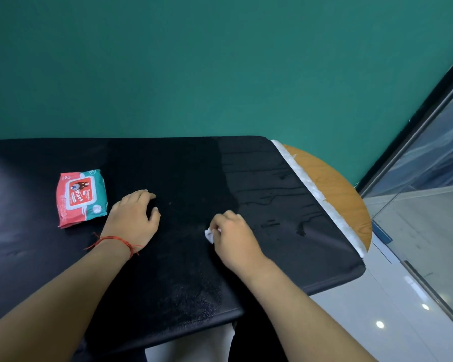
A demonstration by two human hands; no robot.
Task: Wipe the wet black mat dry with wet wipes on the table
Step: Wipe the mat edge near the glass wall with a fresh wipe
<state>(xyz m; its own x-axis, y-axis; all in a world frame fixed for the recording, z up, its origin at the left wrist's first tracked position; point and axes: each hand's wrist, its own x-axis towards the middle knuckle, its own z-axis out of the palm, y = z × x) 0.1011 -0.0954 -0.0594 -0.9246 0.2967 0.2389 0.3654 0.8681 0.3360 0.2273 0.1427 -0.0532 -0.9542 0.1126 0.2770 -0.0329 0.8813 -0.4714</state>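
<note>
The right hand [233, 237] pinched one crumpled white wipe [209, 235] against the black mat [194, 165], beside streaks of water [285, 218] on the mat's right part; the left hand [135, 219], a red thread [113, 241] at its wrist, rested palm-down on the mat with fingers loosely bent, holding nothing. One wipes packet [82, 197] lay on the mat near the left hand. The mat covered a wooden table [345, 194] set against a green wall [220, 61], with a glass partition [434, 178] at right.

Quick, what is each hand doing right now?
Left hand: open, resting on the black mat, holding nothing.
Right hand: closed on a white wipe.
</note>
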